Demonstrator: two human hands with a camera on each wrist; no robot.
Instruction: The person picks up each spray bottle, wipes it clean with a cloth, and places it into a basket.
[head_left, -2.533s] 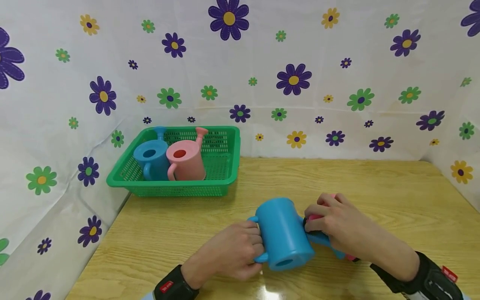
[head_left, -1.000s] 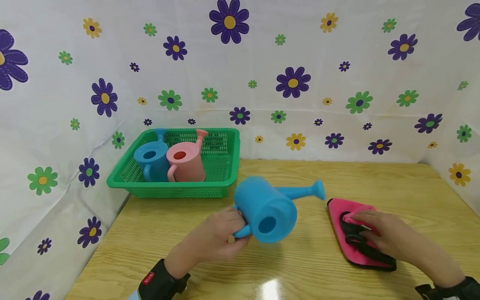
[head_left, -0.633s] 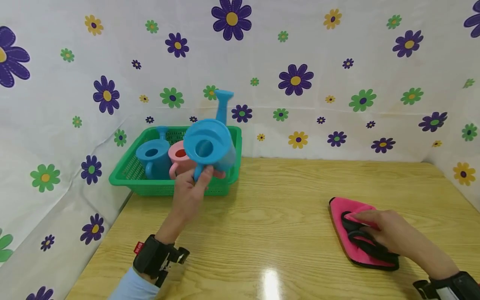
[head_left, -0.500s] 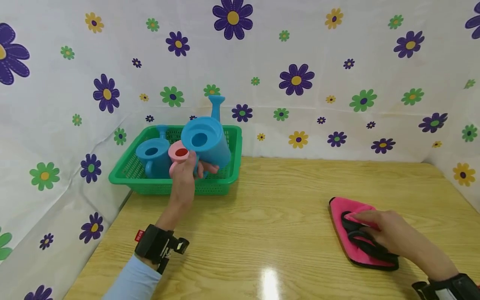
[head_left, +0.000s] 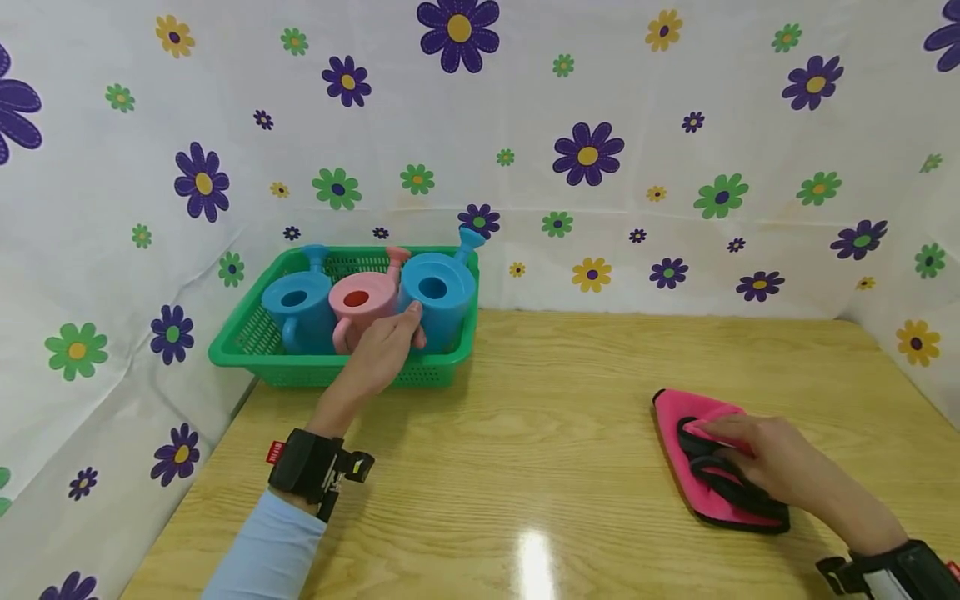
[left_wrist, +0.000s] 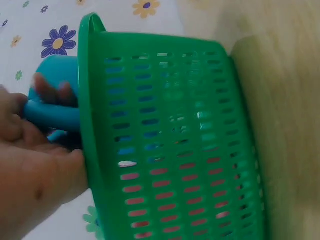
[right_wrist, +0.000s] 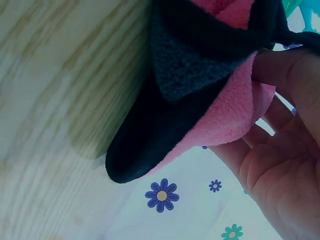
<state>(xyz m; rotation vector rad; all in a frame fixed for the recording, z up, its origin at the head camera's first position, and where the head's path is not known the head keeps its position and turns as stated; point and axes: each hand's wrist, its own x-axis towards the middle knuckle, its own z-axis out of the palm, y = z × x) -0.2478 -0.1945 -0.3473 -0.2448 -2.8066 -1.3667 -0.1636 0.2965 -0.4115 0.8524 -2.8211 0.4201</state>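
Note:
At the right end of the green basket (head_left: 270, 367), my left hand (head_left: 384, 354) holds the handle of a blue watering can (head_left: 448, 310). Its fingers curl near that handle (left_wrist: 52, 116) in the left wrist view, partly behind the basket rim. The can stands upright inside the basket, its spout pointing up to the back right. Beside it are a pink watering can (head_left: 372, 293) and another blue watering can (head_left: 313, 308) at the left. Far to the right, my right hand (head_left: 787, 467) pinches a folded pink cloth with black edging (head_left: 693, 483) on the table.
The wooden table (head_left: 540, 433) stretches between the basket and the cloth. A white flowered sheet (head_left: 525, 108) hangs behind and along the left side. The basket's slotted front wall (left_wrist: 175, 145) is close to the left hand.
The left hand has carried the blue watering can from the middle of the table into the basket's right end. The right hand wiped with the cloth, left the can and now stays at the right.

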